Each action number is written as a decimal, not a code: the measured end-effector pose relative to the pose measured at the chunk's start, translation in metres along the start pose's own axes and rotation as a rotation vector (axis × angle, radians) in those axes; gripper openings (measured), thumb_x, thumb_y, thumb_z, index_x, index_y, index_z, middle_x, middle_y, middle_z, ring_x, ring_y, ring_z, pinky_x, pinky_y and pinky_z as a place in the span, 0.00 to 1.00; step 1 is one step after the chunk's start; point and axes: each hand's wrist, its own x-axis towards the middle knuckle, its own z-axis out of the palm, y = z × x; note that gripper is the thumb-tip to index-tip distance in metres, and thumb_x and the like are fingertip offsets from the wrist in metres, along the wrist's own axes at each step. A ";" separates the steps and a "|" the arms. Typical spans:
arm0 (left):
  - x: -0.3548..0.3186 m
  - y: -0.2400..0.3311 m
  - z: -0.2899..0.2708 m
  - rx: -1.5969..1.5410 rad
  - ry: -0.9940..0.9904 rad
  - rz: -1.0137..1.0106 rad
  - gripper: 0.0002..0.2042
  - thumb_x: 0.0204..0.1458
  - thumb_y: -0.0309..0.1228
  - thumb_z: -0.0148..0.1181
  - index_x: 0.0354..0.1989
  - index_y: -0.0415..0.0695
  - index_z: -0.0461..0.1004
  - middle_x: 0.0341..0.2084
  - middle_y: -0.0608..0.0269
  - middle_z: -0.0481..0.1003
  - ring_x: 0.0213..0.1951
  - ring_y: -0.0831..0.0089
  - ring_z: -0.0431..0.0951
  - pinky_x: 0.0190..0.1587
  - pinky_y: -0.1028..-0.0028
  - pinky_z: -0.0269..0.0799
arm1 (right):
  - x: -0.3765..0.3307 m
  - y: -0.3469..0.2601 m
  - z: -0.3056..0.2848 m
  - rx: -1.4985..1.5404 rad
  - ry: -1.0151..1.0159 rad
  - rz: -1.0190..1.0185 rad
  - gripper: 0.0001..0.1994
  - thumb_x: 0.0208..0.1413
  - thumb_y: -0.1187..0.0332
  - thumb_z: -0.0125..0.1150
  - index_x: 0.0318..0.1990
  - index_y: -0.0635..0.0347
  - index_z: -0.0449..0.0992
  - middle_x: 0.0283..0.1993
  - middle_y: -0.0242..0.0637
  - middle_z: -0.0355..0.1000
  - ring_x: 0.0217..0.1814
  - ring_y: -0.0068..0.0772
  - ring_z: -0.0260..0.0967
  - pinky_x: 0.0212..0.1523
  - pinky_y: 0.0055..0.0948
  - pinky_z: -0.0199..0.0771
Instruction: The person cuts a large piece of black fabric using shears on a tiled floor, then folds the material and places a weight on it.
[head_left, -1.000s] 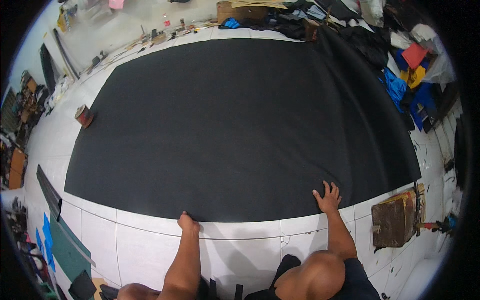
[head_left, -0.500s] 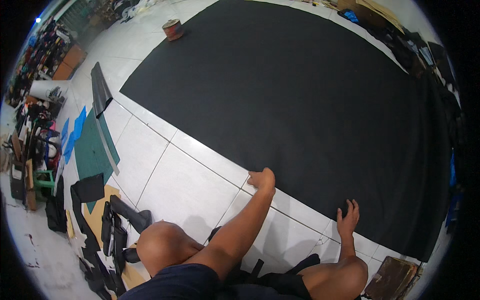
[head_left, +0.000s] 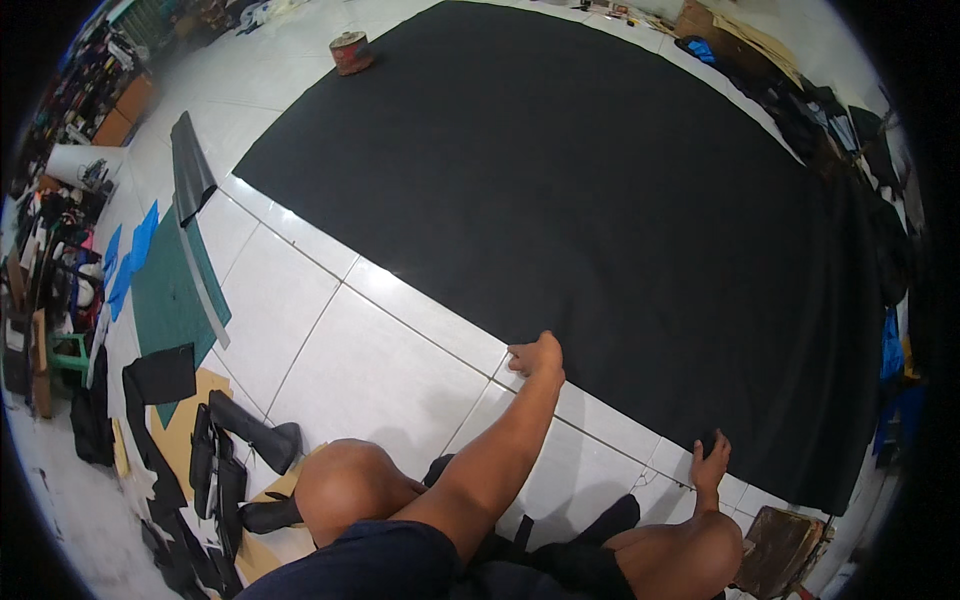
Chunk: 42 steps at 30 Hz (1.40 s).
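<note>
A large black sheet (head_left: 560,180), perhaps fabric or leatherette, lies spread over the tiled floor in front of me. My left hand (head_left: 540,355) is closed at its near edge, fingers curled and pointing left. The sheet ripples slightly just beyond that hand. Farther right along the same edge, my right hand (head_left: 711,464) has thumb and fingers bent around a small raised bit of the sheet. A rusty red-brown tin (head_left: 351,53) stands on the sheet's far left edge.
A green cutting mat (head_left: 165,290) with a metal ruler (head_left: 205,285) and a dark roll (head_left: 190,170) lies left. Black scraps and a dark boot-shaped piece (head_left: 258,430) are near my left knee. A worn brown block (head_left: 778,550) sits by my right knee. Clutter lines both sides.
My left hand has shifted slightly right along the edge. My right hand has moved a little nearer me, and its spread fingers have bent around the sheet's edge. The view has shifted slightly.
</note>
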 end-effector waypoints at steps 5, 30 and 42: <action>0.017 -0.006 0.007 0.048 -0.105 0.067 0.36 0.47 0.39 0.56 0.63 0.32 0.53 0.56 0.40 0.61 0.56 0.47 0.68 0.55 0.59 0.70 | 0.027 0.056 0.017 -0.103 0.101 0.049 0.32 0.58 0.51 0.57 0.65 0.61 0.61 0.69 0.60 0.52 0.70 0.61 0.50 0.68 0.50 0.51; 0.029 -0.067 -0.001 0.705 0.468 0.833 0.32 0.49 0.29 0.65 0.63 0.39 0.59 0.54 0.44 0.65 0.56 0.51 0.66 0.57 0.60 0.65 | 0.088 0.127 -0.011 -0.079 0.211 0.447 0.32 0.59 0.44 0.52 0.65 0.55 0.62 0.68 0.49 0.53 0.73 0.48 0.45 0.70 0.51 0.41; -0.025 -0.115 0.071 1.502 -0.489 1.775 0.39 0.55 0.54 0.54 0.70 0.47 0.52 0.70 0.40 0.41 0.71 0.43 0.39 0.70 0.46 0.33 | -0.015 0.111 -0.028 0.258 0.383 0.241 0.22 0.54 0.61 0.64 0.53 0.61 0.69 0.54 0.51 0.64 0.60 0.52 0.61 0.60 0.43 0.62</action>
